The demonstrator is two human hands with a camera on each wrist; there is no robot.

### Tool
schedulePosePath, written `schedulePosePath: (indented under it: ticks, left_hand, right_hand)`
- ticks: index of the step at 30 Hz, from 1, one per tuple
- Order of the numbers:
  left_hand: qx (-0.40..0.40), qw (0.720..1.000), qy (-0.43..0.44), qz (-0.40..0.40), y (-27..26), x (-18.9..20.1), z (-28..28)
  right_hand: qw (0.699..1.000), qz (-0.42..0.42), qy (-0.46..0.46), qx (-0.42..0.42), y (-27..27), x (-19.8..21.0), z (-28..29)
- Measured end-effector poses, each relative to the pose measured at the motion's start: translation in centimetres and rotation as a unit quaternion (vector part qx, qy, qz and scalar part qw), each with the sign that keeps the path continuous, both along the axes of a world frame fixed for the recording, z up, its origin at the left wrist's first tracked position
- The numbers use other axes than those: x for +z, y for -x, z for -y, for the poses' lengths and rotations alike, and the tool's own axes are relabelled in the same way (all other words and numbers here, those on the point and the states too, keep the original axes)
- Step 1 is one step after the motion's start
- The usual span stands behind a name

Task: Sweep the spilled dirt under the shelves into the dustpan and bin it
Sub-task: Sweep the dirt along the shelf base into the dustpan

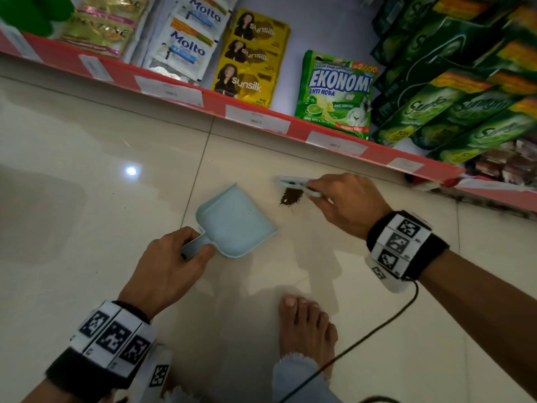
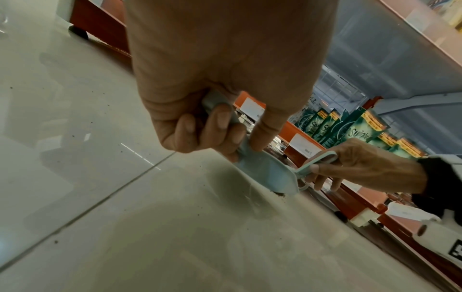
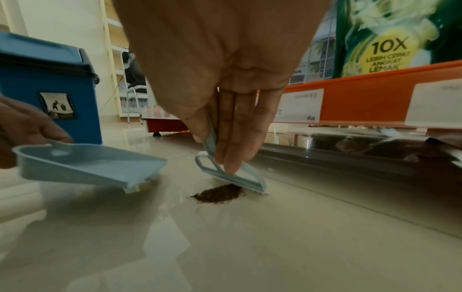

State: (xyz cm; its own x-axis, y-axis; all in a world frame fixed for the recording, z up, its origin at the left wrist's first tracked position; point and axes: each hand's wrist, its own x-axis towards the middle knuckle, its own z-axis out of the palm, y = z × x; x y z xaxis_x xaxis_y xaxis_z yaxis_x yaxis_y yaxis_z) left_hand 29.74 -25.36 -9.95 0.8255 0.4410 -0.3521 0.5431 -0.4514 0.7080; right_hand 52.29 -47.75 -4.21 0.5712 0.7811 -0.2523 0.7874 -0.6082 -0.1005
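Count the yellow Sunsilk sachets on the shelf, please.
3, hanging in one column between the Molto packs and the green Ekonomi bag: top, middle, bottom. More may hide behind them.

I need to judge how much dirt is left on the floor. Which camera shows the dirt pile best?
The right wrist view: the dirt pile lies close and unblocked, beside the brush. The head view shows it small, partly behind the right hand. The left wrist view shows only specks past the dustpan.
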Motion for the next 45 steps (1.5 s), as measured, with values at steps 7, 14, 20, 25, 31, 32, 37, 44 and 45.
schedulePosePath:
  ticks: [7, 14, 20, 25, 31, 32, 37, 44, 45]
  left_hand:
    - [-0.004, 1.000, 0.000, -0.007, -0.1, 0.0, 0.3]
    - [-0.004, 1.000, 0.001, 0.001, -0.1, -0.3, 0.1]
    - [-0.005, 1.000, -0.003, -0.001, 0.1, -0.4, 0.1]
    - [-0.010, 1.000, 0.006, -0.004, -0.1, -0.5, 0.2]
    - [-0.032, 0.999, 0.007, -0.018, -1.8, -0.5, 1.4]
    - [-0.039, 0.999, 0.005, -0.017, -2.1, -0.6, 1.6]
    - [-0.053, 0.999, -0.004, -0.014, -3.7, -0.6, 2.4]
    - [-0.068, 0.998, -0.006, -0.002, -4.8, 0.0, 3.5]
    - [-0.073, 0.997, -0.013, -0.004, -4.8, 0.1, 3.6]
  right_hand:
    - [0.991, 0.023, -0.121, -0.048, 0.6, 1.0, 0.7]
    - [0.950, -0.105, -0.258, -0.140, -0.7, 1.0, -0.1]
    - [0.946, -0.239, -0.172, -0.135, -2.6, -0.4, -0.2]
    - [0.946, -0.217, -0.174, -0.164, -4.6, -0.1, 0.2]
    - [0.913, -0.256, -0.223, -0.226, -4.6, 1.0, 1.5]
    - [0.918, -0.237, -0.231, -0.219, -4.5, 1.3, 1.9]
    - [0.974, -0.044, -0.180, -0.132, -3.6, 2.4, 2.3]
    - [0.991, 0.074, -0.074, -0.088, -0.7, 0.5, 0.4]
    - [0.992, 0.068, -0.065, -0.081, -0.2, 0.2, 0.3]
